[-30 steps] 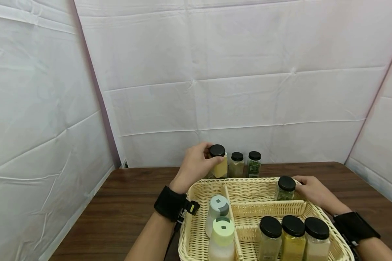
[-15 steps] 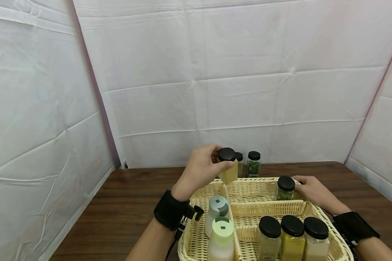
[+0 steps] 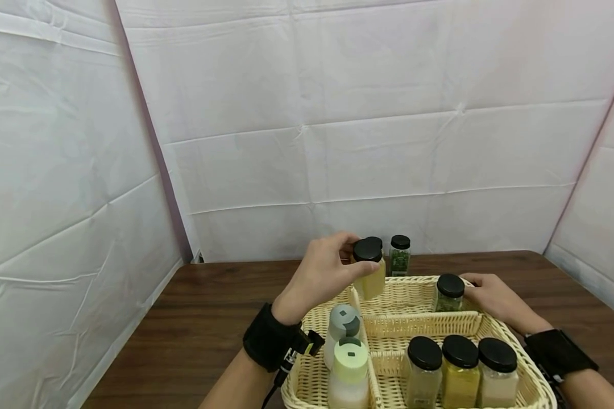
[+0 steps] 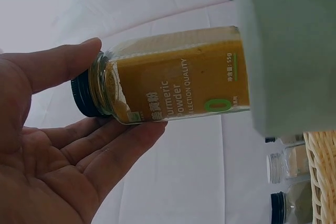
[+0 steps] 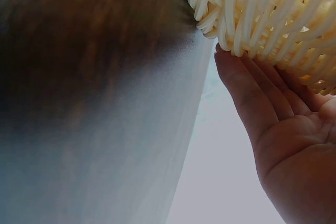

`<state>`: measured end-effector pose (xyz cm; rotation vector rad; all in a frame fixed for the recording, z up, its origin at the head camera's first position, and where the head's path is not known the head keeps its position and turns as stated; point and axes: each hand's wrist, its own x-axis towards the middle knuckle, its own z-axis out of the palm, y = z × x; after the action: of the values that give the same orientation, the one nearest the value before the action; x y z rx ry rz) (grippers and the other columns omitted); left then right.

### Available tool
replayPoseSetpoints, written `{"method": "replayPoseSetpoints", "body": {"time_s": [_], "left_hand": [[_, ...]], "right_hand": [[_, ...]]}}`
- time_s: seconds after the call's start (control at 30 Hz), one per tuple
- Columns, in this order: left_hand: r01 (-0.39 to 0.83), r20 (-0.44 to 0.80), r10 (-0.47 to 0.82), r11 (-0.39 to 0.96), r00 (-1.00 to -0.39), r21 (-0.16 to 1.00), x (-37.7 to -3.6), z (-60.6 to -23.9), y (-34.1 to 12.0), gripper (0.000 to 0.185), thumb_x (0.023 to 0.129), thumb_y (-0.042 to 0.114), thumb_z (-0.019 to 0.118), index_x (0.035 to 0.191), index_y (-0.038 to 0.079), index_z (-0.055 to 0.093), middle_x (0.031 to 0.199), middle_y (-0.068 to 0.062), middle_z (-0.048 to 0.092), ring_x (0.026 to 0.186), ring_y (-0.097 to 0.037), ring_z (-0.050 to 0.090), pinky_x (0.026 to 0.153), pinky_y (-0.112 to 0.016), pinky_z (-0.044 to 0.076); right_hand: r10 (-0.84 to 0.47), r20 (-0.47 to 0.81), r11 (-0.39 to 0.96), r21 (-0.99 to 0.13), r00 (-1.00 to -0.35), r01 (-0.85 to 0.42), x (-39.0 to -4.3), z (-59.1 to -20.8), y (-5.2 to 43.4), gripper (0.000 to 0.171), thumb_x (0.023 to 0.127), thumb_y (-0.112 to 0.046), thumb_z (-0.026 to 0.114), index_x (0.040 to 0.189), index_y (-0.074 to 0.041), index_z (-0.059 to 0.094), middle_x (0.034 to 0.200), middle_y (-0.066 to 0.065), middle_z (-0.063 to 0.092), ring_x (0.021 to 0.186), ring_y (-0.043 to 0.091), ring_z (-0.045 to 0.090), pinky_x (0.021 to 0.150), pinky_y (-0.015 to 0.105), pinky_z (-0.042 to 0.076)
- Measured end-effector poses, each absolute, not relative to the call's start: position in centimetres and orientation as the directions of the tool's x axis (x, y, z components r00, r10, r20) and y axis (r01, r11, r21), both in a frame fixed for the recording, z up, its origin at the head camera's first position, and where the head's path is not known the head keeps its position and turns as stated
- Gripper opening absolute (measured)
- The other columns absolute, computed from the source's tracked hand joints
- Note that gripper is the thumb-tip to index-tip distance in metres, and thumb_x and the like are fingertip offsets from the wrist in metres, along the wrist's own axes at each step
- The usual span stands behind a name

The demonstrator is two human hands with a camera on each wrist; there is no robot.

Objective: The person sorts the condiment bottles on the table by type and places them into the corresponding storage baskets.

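Two hands were observed, well apart. By the left hand [image 3: 321, 275], one turmeric powder jar [image 3: 373, 281] was held at lid and neck, clamped between thumb and fingers; its lower end was seen against the far compartment of one wicker basket [image 3: 422, 325]. The right hand [image 3: 501, 298] was found at the basket's far right corner, its fingers laid straight against the outer weave; whether the rim was gripped by the thumb could not be told.

Seven black-lidded jars were counted in the head view, the held one included. Just beside the right hand's fingertips, one green-filled jar [image 3: 449, 296] was noted inside the basket. Nearer the body than the right hand, three front jars [image 3: 460, 380] were lined up in a row, the middle one yellow. Beyond the left hand, one rear jar [image 3: 374, 241] was mostly hidden by the held one; between the hands, past the far rim, one herb jar [image 3: 400, 258] was recorded. Below the left hand, two bottles were counted: one grey-capped bottle [image 3: 344, 324] and one green-capped bottle [image 3: 350, 366].
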<state>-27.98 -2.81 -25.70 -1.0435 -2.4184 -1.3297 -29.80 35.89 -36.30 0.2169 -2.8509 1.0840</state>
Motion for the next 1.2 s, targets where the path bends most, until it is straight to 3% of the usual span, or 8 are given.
{"method": "replayPoseSetpoints", "body": {"time_s": [0.37,0.77,1.2], "left_hand": [[0.614,0.398,0.535,0.317,-0.745,0.723,-27.3,-25.7,-2.6,0.043,0.095,0.025,0.084,0.130,0.007,0.069,0.103,0.002,0.071,0.091,-0.009,0.068,0.085,-0.027,0.054],[0.604,0.351,0.600,0.289,-0.719,0.743,-26.5,-26.2,-2.6,0.042,0.093,0.021,0.085,0.130,0.007,0.069,0.106,0.002,0.070,0.095,-0.007,0.067,0.090,-0.024,0.053],[0.573,0.249,0.666,0.323,-0.703,0.753,-26.5,-26.3,-2.5,0.036,0.085,0.018,0.091,0.116,0.008,0.074,0.092,0.011,0.070,0.082,-0.002,0.066,0.080,-0.024,0.052]], "right_hand": [[-0.105,0.145,0.734,-0.656,-0.984,-0.175,-29.8,-36.5,35.8,0.052,0.111,-0.050,0.053,0.129,-0.004,0.069,0.082,0.009,0.057,0.071,0.022,0.050,0.068,0.043,0.036],[-0.105,0.138,0.729,-0.663,-0.985,-0.171,-29.9,-36.5,35.8,0.051,0.111,-0.048,0.053,0.131,-0.004,0.069,0.089,0.009,0.062,0.076,0.024,0.053,0.069,0.044,0.037],[-0.114,0.142,0.727,-0.662,-0.983,-0.180,-29.8,-36.6,35.5,0.057,0.111,-0.050,0.052,0.137,-0.001,0.065,0.096,0.009,0.065,0.082,0.025,0.055,0.072,0.046,0.038]]}}
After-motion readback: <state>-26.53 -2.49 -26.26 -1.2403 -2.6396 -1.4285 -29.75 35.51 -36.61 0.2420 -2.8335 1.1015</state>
